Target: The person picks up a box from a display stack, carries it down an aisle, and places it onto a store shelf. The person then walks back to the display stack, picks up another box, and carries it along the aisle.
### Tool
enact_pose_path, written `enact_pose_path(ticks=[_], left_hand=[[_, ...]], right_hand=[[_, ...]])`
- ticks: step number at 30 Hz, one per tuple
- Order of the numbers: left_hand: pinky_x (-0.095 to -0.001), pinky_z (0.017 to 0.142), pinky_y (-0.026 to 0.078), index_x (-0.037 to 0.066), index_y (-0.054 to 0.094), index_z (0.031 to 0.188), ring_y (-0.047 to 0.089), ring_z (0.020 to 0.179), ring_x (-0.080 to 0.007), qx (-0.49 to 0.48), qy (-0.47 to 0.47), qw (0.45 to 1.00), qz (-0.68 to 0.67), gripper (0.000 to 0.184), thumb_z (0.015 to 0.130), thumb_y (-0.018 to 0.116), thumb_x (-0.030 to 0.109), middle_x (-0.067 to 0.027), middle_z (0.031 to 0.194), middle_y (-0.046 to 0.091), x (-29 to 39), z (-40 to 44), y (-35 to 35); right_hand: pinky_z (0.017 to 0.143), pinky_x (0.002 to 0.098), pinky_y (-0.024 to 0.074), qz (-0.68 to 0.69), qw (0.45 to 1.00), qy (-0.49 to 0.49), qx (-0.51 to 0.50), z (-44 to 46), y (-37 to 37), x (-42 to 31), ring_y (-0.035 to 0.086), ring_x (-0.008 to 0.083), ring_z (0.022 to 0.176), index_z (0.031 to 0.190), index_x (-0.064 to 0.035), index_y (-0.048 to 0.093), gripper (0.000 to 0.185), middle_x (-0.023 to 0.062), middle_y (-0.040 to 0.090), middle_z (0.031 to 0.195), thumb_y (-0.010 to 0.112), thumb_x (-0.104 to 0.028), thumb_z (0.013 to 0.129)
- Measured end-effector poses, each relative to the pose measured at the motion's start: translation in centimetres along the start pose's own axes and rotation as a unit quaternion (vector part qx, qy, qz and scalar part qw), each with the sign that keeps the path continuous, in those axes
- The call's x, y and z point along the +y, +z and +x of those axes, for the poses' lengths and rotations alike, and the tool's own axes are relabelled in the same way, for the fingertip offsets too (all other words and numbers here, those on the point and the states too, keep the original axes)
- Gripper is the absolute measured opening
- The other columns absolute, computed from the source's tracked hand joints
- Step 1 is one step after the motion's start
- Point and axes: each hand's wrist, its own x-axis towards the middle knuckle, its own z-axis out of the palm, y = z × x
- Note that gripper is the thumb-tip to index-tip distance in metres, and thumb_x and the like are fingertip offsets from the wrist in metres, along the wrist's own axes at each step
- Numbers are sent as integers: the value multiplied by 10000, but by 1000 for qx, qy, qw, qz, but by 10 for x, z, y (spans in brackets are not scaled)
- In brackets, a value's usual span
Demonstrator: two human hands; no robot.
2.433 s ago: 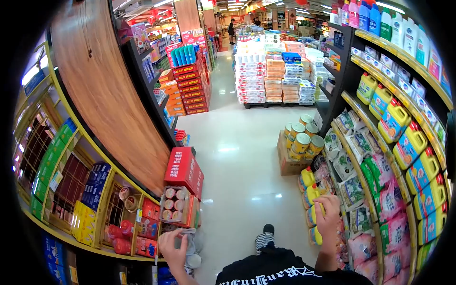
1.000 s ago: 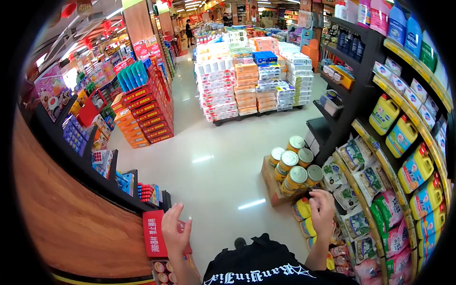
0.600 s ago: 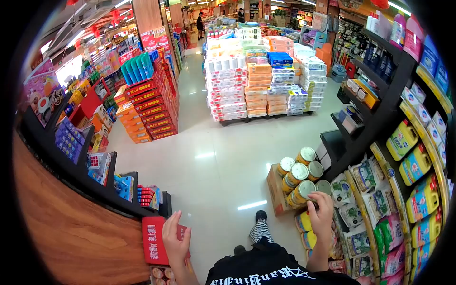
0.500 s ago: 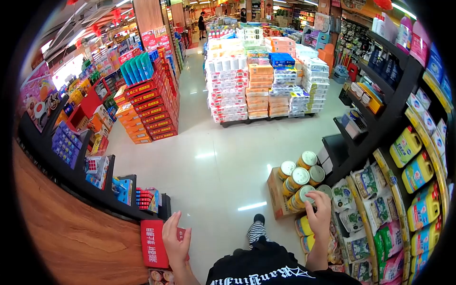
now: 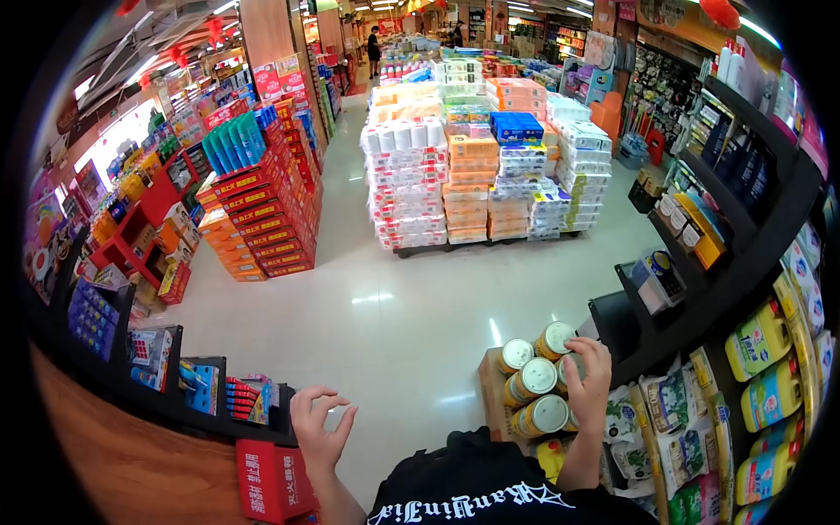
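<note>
My left hand (image 5: 318, 430) is raised at waist height with curved fingers apart from the thumb and holds nothing. Below it is a red box with white lettering (image 5: 262, 479), partly cut off by the wooden panel. My right hand (image 5: 588, 383) is held up with thumb and fingers apart, also with nothing in it. Behind that hand stand several round cans with pale lids (image 5: 541, 415), grouped on a cardboard box (image 5: 492, 395); the hand hides some of them, and I cannot tell whether it touches any.
Ahead stand a tall block of packaged paper goods (image 5: 404, 188) and a stack of red cartons (image 5: 278, 232). Dark shelving (image 5: 700, 315) with yellow jugs (image 5: 759, 339) runs along the right. A low shelf with toys (image 5: 203, 385) lines the left. Two people appear far back.
My view has moved forward along the aisle, so the paper stack, cans and shelves sit nearer. The fingers of my left hand are more curved than before. Both hands stay raised.
</note>
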Motion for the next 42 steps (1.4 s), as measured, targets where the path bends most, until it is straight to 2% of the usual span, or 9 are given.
enact_pose_path(ticks=[1, 10, 16, 21, 25, 29, 34, 42], left_hand=[[-384, 797, 414, 93, 608, 717, 562, 908, -267, 4, -6, 1000, 0, 183, 627, 767, 80, -52, 897, 589, 2, 7, 9], [-382, 800, 422, 93, 605, 742, 577, 921, -266, -72, 43, 996, -15, 165, 632, 696, 9, -54, 900, 604, -11, 75, 76], [-386, 797, 428, 91, 600, 753, 582, 920, -270, -80, 71, 993, -52, 170, 633, 687, 7, -58, 897, 606, -54, 136, 129], [-388, 799, 430, 82, 594, 775, 586, 913, -269, -66, 100, 991, -65, 170, 649, 676, 3, -66, 876, 605, -93, 219, 158], [-385, 802, 426, 74, 589, 778, 585, 901, -268, -55, 111, 990, -69, 159, 663, 672, 2, -74, 860, 604, -129, 272, 174], [-374, 827, 423, 59, 588, 811, 570, 902, -289, -98, 101, 988, -64, 145, 702, 657, -8, -93, 884, 605, -157, 303, 183], [-370, 813, 424, 54, 590, 811, 565, 893, -281, -141, 55, 985, -78, 136, 716, 664, -8, -105, 857, 610, -187, 321, 204], [-372, 782, 427, 49, 589, 798, 586, 857, -269, -110, 42, 991, -67, 151, 695, 681, -12, -83, 827, 615, -209, 369, 257]], right_hand=[[908, 384, 397, -3, 1000, 10, -4, 5, 2, 7, 535, 302, 1006, 979, -33, 624, 163, 113, 605, 1052, 582, -80, 829], [898, 399, 402, -26, 997, 77, -12, 40, 31, 50, 545, 305, 1001, 967, -37, 635, 167, 114, 609, 1040, 617, -94, 812], [894, 393, 405, -53, 995, 83, 3, 83, 78, 63, 548, 303, 992, 965, -37, 634, 169, 109, 612, 1036, 621, -83, 804], [886, 374, 409, -50, 994, 87, 47, 150, 118, 46, 546, 297, 982, 959, -25, 623, 146, 116, 616, 1017, 595, -73, 823], [880, 388, 415, -65, 995, 64, 34, 198, 157, 42, 553, 302, 980, 965, -39, 630, 168, 107, 615, 1039, 622, -83, 803], [874, 394, 412, -48, 995, 78, 31, 227, 200, 38, 550, 306, 981, 964, -43, 635, 171, 105, 614, 1033, 628, -94, 801], [886, 394, 404, -51, 994, 90, -38, 250, 236, 39, 547, 305, 989, 960, -50, 642, 175, 107, 613, 1038, 639, -112, 797], [885, 393, 405, -52, 995, 70, -53, 322, 280, 76, 548, 302, 996, 955, -56, 643, 172, 107, 612, 1040, 644, -117, 794]])
